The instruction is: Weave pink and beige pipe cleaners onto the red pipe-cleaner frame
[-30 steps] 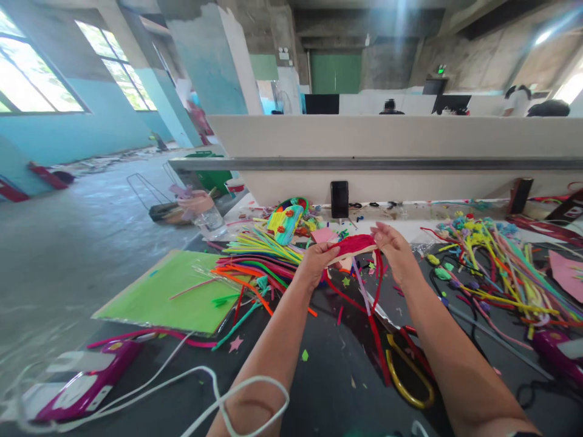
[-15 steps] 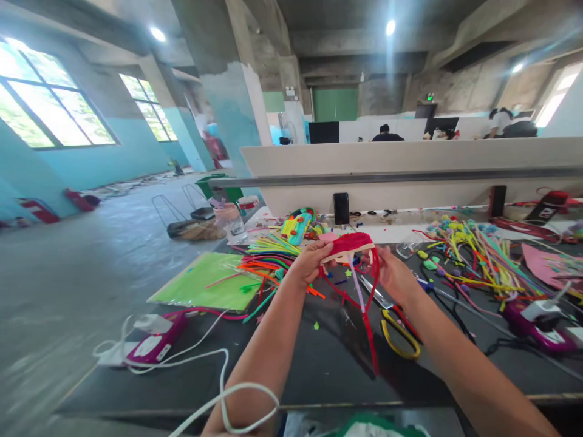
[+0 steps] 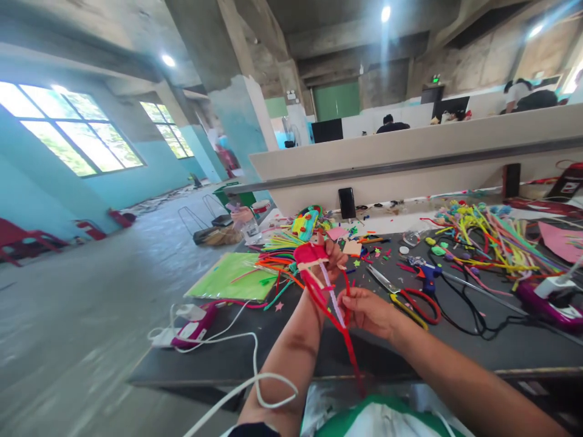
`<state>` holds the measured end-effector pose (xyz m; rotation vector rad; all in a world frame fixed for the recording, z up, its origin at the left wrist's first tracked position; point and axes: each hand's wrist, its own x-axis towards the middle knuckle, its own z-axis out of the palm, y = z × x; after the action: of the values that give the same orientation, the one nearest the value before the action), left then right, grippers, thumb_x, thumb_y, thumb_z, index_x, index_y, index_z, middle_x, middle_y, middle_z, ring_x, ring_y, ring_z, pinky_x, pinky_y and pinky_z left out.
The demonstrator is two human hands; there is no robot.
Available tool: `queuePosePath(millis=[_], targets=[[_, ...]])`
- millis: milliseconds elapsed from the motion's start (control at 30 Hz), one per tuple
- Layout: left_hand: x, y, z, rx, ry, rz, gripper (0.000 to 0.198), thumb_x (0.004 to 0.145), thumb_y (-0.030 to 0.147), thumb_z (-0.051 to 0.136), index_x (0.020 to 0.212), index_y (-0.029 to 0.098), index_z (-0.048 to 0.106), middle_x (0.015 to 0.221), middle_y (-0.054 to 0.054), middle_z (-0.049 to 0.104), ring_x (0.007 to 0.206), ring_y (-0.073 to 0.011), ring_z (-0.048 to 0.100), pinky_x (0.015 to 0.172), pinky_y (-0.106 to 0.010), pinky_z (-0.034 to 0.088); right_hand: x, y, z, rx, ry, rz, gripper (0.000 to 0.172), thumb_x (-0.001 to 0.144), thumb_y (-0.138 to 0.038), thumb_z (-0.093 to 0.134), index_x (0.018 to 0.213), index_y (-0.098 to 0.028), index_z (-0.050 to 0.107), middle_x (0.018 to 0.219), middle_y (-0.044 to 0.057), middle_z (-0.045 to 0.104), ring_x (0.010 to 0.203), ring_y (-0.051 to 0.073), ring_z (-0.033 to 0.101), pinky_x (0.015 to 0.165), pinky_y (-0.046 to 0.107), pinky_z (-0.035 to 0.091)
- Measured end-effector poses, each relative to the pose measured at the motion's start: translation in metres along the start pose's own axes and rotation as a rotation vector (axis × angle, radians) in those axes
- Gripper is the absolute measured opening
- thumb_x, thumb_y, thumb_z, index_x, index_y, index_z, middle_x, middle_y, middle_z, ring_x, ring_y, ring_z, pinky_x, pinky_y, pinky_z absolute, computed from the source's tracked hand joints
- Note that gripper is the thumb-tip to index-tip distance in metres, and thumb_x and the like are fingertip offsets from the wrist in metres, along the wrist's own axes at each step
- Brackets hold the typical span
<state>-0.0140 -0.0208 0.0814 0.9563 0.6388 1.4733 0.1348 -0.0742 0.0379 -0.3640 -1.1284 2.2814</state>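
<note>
A craft piece (image 3: 311,255) of red pipe cleaner, with a solid red patch, a pale edge and a lilac strip, is held up over the dark table. My left hand (image 3: 334,258) is closed on its upper part, from behind. Lower down, my right hand (image 3: 364,308) pinches a red strand at the right side of the piece. Red ends hang below, blurred at the tip. Scissors (image 3: 401,294) with red and yellow handles lie to the right of my hands.
A blue glue gun (image 3: 428,276) with a black cord and piled pipe cleaners (image 3: 487,243) lie right. On the left are a green sheet (image 3: 230,276), a purple power strip (image 3: 195,325) and a looping white cable (image 3: 257,358). A phone (image 3: 347,203) leans against the partition (image 3: 410,176).
The craft piece has tilted and shifted left. My right hand has moved down and left along its red strand. My left hand has turned behind the piece. The camera view has tilted.
</note>
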Motion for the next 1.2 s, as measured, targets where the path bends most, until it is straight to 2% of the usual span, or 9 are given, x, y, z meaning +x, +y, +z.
queuePosePath(millis=[100,167,367,633,767,967,1133,1200], targets=[[-0.002,0.001,0.005,-0.093,0.047,0.091,0.044,0.088,0.058,0.039,0.067,0.021,0.049,0.056,0.000,0.036,0.050,-0.0111,0.034,0.061,-0.030,0.041,0.003,0.003,0.002,-0.114,0.101,-0.056,0.024,0.075,-0.038,0.069,0.079,-0.015,0.062,0.071,0.002,0.064,0.057,0.011,0.059,0.056,0.025,0.048],[-0.002,0.003,0.010,-0.098,0.059,0.083,0.046,0.088,0.058,0.037,0.065,0.020,0.047,0.056,0.001,0.035,0.049,-0.0101,0.032,0.063,-0.030,0.042,0.005,0.005,0.004,-0.206,0.152,-0.087,0.026,0.076,-0.040,0.069,0.078,-0.015,0.062,0.072,0.002,0.065,0.058,0.012,0.059,0.056,0.026,0.048],[0.000,0.007,0.015,-0.088,0.083,0.041,0.051,0.088,0.062,0.034,0.063,0.020,0.047,0.057,0.001,0.037,0.049,-0.0093,0.037,0.068,-0.032,0.046,0.012,0.007,0.005,-0.270,0.159,-0.086,0.030,0.075,-0.045,0.067,0.077,-0.015,0.061,0.071,0.004,0.066,0.060,0.014,0.060,0.058,0.028,0.049],[0.012,0.000,0.004,-0.085,0.054,0.019,0.052,0.086,0.065,0.033,0.061,0.020,0.042,0.057,0.002,0.036,0.048,-0.0087,0.033,0.069,-0.033,0.047,0.026,0.012,-0.018,-0.187,0.156,-0.068,0.029,0.076,-0.043,0.067,0.080,-0.016,0.060,0.070,0.003,0.067,0.057,0.012,0.060,0.059,0.028,0.049],[0.019,-0.008,-0.006,-0.090,0.019,0.006,0.053,0.086,0.066,0.032,0.061,0.021,0.043,0.061,-0.001,0.043,0.053,-0.0111,0.041,0.072,-0.035,0.046,0.029,0.011,-0.026,-0.133,0.139,-0.040,0.029,0.075,-0.043,0.069,0.080,-0.016,0.059,0.068,0.002,0.066,0.054,0.012,0.059,0.055,0.026,0.048],[0.026,-0.016,-0.012,-0.092,0.065,-0.026,0.051,0.082,0.068,0.039,0.069,0.020,0.054,0.065,-0.004,0.053,0.056,-0.0132,0.047,0.068,-0.036,0.047,0.034,0.011,-0.035,-0.065,0.120,0.048,0.029,0.074,-0.040,0.070,0.086,-0.016,0.060,0.068,0.002,0.066,0.054,0.012,0.060,0.053,0.026,0.047],[0.022,-0.025,-0.013,-0.008,0.207,0.008,0.052,0.076,0.070,0.047,0.084,0.020,0.058,0.080,-0.006,0.061,0.068,-0.0160,0.058,0.064,-0.032,0.049,0.039,0.000,-0.045,0.211,0.115,0.073,0.023,0.076,-0.031,0.068,0.093,-0.017,0.061,0.060,-0.003,0.059,0.049,0.008,0.054,0.050,0.021,0.042],[0.020,-0.031,-0.019,0.018,0.227,0.022,0.048,0.075,0.066,0.054,0.090,0.020,0.059,0.086,-0.005,0.063,0.072,-0.0157,0.060,0.064,-0.029,0.049,0.039,-0.005,-0.051,0.316,0.099,0.100,0.021,0.077,-0.026,0.066,0.095,-0.016,0.062,0.057,-0.003,0.055,0.048,0.007,0.050,0.046,0.019,0.038]])
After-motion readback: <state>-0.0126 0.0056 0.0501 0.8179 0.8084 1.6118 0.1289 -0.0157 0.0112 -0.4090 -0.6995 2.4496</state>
